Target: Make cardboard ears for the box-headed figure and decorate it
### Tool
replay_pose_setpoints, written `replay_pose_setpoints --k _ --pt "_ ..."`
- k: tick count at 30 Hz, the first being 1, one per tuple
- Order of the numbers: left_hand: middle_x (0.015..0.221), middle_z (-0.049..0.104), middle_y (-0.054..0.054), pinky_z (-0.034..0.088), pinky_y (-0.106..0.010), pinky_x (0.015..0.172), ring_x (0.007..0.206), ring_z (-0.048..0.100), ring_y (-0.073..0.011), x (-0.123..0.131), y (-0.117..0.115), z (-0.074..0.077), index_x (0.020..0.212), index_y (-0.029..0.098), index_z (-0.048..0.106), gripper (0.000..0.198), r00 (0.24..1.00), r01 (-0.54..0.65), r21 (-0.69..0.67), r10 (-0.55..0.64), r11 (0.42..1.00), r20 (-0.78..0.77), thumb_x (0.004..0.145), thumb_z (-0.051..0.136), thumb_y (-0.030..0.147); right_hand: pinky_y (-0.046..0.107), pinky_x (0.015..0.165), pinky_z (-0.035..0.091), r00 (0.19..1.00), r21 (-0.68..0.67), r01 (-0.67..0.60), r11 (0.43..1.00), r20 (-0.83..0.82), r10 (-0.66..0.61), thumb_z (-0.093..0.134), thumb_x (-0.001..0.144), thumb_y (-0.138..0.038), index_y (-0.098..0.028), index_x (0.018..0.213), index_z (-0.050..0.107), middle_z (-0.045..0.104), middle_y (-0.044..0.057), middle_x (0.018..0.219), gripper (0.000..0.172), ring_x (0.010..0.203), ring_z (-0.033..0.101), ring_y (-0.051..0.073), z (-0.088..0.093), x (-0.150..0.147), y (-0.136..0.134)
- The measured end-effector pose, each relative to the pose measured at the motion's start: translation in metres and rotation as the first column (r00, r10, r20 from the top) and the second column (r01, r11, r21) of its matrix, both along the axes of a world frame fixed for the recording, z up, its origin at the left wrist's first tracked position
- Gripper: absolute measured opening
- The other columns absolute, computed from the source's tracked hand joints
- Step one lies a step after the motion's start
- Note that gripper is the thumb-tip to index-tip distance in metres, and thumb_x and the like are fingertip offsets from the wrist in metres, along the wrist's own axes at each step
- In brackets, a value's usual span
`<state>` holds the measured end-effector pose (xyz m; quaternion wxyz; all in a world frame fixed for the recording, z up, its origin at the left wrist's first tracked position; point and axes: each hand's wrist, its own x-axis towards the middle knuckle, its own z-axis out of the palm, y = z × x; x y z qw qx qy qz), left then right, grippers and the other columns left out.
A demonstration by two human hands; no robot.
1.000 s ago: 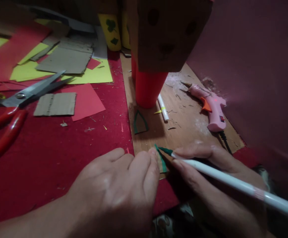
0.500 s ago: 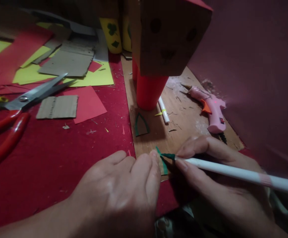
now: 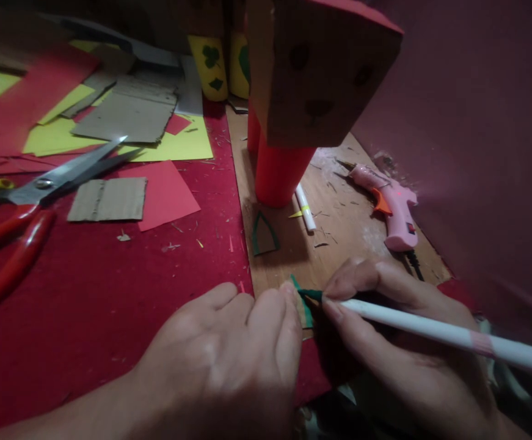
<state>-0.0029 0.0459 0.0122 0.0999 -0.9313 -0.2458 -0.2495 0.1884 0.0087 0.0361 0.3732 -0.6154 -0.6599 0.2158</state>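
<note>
My left hand (image 3: 242, 342) is closed on a small cardboard piece (image 3: 306, 316) with green along its edges, at the near end of the wooden board (image 3: 288, 269). The fingers hide part of that piece. In my right hand (image 3: 398, 324) is a white marker (image 3: 412, 324), gripped close to its green tip. The tip rests on or right at the piece's edge, beside my left fingertips. Just beyond lies a pointed cardboard piece (image 3: 264, 237) outlined in green, flat on the board.
A cardboard box with a drawn face (image 3: 325, 79) stands on red tubes (image 3: 279, 174). Right of it lies a pink glue gun (image 3: 396, 208). Red-handled scissors (image 3: 41, 189), a cardboard scrap (image 3: 107, 199) and coloured paper (image 3: 174, 143) lie left. A white stick (image 3: 306, 209) is beside the tubes.
The marker tip has shifted slightly along the cardboard piece's green edge. The whole view has moved a little, so things sit slightly lower and further right.
</note>
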Motion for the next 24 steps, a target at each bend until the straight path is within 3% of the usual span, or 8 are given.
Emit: replay_pose_setpoints --k 9,14,24 --pt "0.058 0.062 -0.001 0.045 -0.033 0.038 0.041 0.053 -0.0177 0.0024 0.0016 0.002 0.086 0.012 0.07 0.042 0.999 -0.004 -0.006 0.004 1.0 0.039 0.099 0.03 0.005 0.023 0.053 0.052 1.0 0.006 -0.025 1.0 -0.002 0.025 0.068 0.087 -0.017 -0.025 0.075 0.061 0.069 -0.003 0.064 0.015 0.058 0.068 0.014 0.0008 -0.0012 -0.0006" --pt "0.064 0.066 -0.002 0.048 -0.033 0.04 0.044 0.056 -0.0181 0.001 0.002 0.0033 0.096 0.009 0.071 0.042 1.0 0.01 -0.009 -0.01 1.0 0.007 0.1 0.028 0.007 0.026 0.051 0.05 0.999 0.0 -0.029 1.0 -0.026 0.029 0.067 0.088 -0.019 -0.025 0.075 0.06 0.069 -0.003 0.063 0.016 0.058 0.067 0.016 -0.0006 -0.0004 -0.0015" --pt "0.054 0.055 -0.001 0.037 -0.031 0.038 0.04 0.046 -0.0169 0.0078 0.0008 -0.0046 0.073 0.018 0.066 0.046 0.989 -0.034 0.008 0.032 0.999 0.147 0.098 0.027 0.008 0.023 0.051 0.054 0.999 0.014 -0.023 1.0 -0.045 0.024 0.072 0.088 -0.02 -0.025 0.078 0.065 0.073 -0.002 0.067 0.013 0.057 0.068 0.014 -0.0006 -0.0015 0.0007"
